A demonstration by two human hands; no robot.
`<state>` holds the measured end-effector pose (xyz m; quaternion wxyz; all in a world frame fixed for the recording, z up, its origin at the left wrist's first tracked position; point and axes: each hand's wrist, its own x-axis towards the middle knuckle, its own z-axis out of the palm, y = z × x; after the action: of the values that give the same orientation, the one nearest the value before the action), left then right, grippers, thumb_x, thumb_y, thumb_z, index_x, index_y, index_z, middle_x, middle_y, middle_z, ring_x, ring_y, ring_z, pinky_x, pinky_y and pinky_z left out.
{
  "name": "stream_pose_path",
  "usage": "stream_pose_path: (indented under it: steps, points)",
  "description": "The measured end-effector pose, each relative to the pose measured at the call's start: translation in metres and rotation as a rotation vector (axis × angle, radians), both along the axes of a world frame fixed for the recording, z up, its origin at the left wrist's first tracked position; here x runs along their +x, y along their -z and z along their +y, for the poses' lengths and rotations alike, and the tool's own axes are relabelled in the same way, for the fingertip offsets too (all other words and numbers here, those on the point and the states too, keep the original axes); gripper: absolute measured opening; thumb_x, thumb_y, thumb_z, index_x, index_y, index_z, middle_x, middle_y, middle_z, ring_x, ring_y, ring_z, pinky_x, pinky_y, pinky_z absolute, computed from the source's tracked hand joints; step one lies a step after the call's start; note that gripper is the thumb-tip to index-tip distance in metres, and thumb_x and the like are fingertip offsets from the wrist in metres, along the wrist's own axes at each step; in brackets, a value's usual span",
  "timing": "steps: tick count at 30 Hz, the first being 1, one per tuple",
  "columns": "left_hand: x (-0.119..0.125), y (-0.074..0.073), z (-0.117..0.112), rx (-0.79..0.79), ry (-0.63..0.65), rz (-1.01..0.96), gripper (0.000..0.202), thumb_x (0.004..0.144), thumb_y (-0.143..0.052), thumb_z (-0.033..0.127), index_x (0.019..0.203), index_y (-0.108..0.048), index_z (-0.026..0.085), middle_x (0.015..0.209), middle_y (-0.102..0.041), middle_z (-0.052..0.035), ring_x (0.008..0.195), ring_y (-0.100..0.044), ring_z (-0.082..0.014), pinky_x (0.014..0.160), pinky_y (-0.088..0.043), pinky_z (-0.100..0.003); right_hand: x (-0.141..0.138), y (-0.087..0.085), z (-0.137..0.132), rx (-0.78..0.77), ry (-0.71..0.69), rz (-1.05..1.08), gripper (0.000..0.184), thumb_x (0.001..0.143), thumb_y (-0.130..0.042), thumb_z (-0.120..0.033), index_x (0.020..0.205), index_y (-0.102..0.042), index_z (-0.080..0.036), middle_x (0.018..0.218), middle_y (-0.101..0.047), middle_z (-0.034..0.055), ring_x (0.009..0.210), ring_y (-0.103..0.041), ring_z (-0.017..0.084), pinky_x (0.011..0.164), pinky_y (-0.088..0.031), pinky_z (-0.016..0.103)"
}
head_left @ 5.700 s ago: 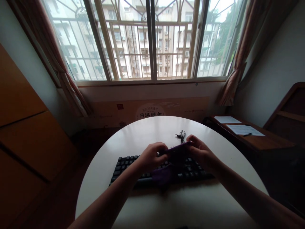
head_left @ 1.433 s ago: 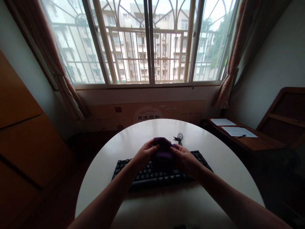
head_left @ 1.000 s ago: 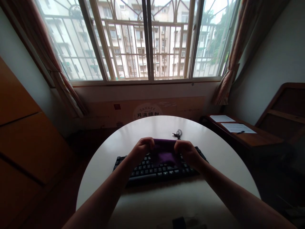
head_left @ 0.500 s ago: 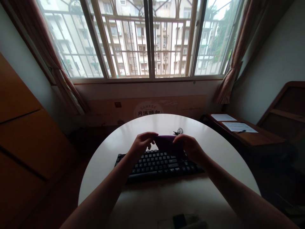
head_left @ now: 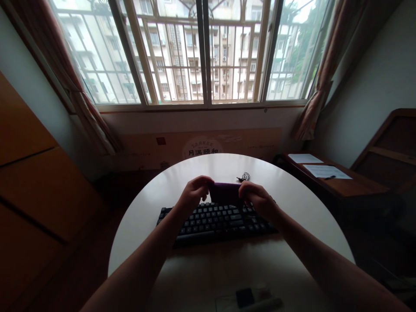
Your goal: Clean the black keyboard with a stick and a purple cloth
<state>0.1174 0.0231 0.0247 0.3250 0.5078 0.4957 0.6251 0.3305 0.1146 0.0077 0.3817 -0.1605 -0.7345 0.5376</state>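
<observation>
Between my two hands hangs a dark purple, cloth-like piece (head_left: 225,193), stretched flat above the far side of a black keyboard (head_left: 211,223). At its upper left corner, my left hand (head_left: 195,190) pinches the edge with thumb and finger. Closed around its right end is my right hand (head_left: 256,197). The piece hides some of the keyboard's far keys. A coiled black cable (head_left: 244,177) lies on the white round table (head_left: 143,225) just beyond my right hand.
Near the table's front edge are a small dark square item (head_left: 245,298) and a pale, see-through item (head_left: 268,301), both dim. To the right, a wooden side table (head_left: 364,186) bears papers (head_left: 328,172) and a pen (head_left: 330,177).
My right hand has shifted slightly to the right. The purple piece now looks straighter along its top edge and covers a little less of the keyboard.
</observation>
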Motion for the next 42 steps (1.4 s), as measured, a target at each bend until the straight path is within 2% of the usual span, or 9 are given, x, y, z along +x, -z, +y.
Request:
stream_pose_path:
  steps: [5,9,13,19,23,27,34,38,42]
  points:
    - [0.000,0.002,-0.001,0.014,-0.045,0.163,0.021,0.069,-0.055,0.017,0.086,-0.067,0.015,0.070,-0.061,0.0013,0.049,-0.047,-0.0060,0.044,-0.039,-0.019,0.001,0.000,0.002,0.174,0.021,-0.005,0.023,0.077,-0.038,-0.021,0.073,-0.060,-0.014,0.071,-0.053,0.0026,0.064,-0.046,0.010,0.059,-0.037,0.022]
    - [0.007,-0.001,-0.005,0.077,-0.066,0.321,0.021,0.074,-0.055,0.017,0.087,-0.071,0.015,0.075,-0.065,-0.0019,0.055,-0.050,-0.0077,0.049,-0.042,-0.019,0.000,0.005,0.002,0.277,0.151,-0.011,0.015,0.079,-0.051,-0.026,0.068,-0.047,-0.015,0.067,-0.044,-0.0012,0.065,-0.041,0.009,0.062,-0.035,0.021]
    - [0.014,-0.005,-0.010,0.084,-0.018,0.405,0.020,0.076,-0.056,0.017,0.086,-0.073,0.014,0.079,-0.070,-0.0053,0.063,-0.058,-0.0115,0.052,-0.047,-0.019,-0.002,0.008,0.001,0.203,0.263,0.047,0.020,0.070,-0.055,-0.018,0.068,-0.035,-0.017,0.065,-0.035,-0.0043,0.061,-0.034,0.007,0.056,-0.031,0.019]
    - [0.011,0.003,-0.006,0.089,-0.029,0.531,0.021,0.078,-0.057,0.015,0.091,-0.073,0.015,0.081,-0.073,-0.0056,0.061,-0.062,-0.0125,0.056,-0.051,-0.023,-0.005,0.010,0.000,-0.036,0.263,0.067,0.022,0.067,-0.053,-0.018,0.085,-0.041,-0.019,0.074,-0.043,-0.0038,0.060,-0.041,0.007,0.049,-0.035,0.016]
    - [0.003,0.010,-0.004,0.081,-0.055,0.729,0.025,0.084,-0.053,0.019,0.101,-0.071,0.018,0.090,-0.073,-0.0055,0.077,-0.066,-0.0154,0.069,-0.054,-0.025,-0.010,0.019,0.005,-0.095,0.206,0.034,0.040,0.071,-0.050,-0.021,0.110,-0.043,-0.022,0.096,-0.052,0.0014,0.071,-0.054,0.011,0.055,-0.045,0.019]
    - [-0.008,0.018,-0.003,-0.136,-0.178,1.056,0.037,0.086,-0.051,0.020,0.121,-0.061,0.020,0.110,-0.068,-0.0085,0.096,-0.064,-0.0208,0.086,-0.051,-0.032,-0.010,0.020,0.003,0.028,0.075,-0.066,0.029,0.071,-0.047,-0.014,0.100,-0.052,-0.018,0.086,-0.054,0.0008,0.073,-0.053,0.010,0.063,-0.045,0.019]
    - [-0.017,0.035,0.003,-0.536,-0.234,1.366,0.038,0.092,-0.034,0.031,0.090,-0.070,0.018,0.095,-0.070,-0.0124,0.090,-0.064,-0.0263,0.077,-0.049,-0.036,-0.004,-0.007,-0.015,0.284,-0.383,-0.298,0.040,0.065,-0.042,-0.002,0.098,-0.060,-0.015,0.093,-0.061,0.0028,0.087,-0.055,0.011,0.078,-0.045,0.022]
    - [-0.019,0.041,0.007,-0.583,-0.213,1.320,0.044,0.093,-0.029,0.038,0.091,-0.068,0.020,0.097,-0.071,-0.0115,0.090,-0.064,-0.0265,0.075,-0.048,-0.036,-0.026,-0.015,0.004,0.342,-0.383,-0.300,0.035,0.068,-0.045,-0.003,0.096,-0.061,-0.015,0.093,-0.062,0.0025,0.086,-0.056,0.012,0.078,-0.045,0.021]
    - [-0.023,0.045,0.009,-0.580,-0.186,1.291,0.047,0.093,-0.025,0.041,0.091,-0.068,0.020,0.097,-0.071,-0.0106,0.091,-0.064,-0.0262,0.076,-0.047,-0.036,-0.060,0.005,0.034,0.441,-0.225,-0.387,0.032,0.070,-0.047,-0.005,0.095,-0.063,-0.016,0.089,-0.065,0.0013,0.081,-0.058,0.011,0.075,-0.045,0.021]
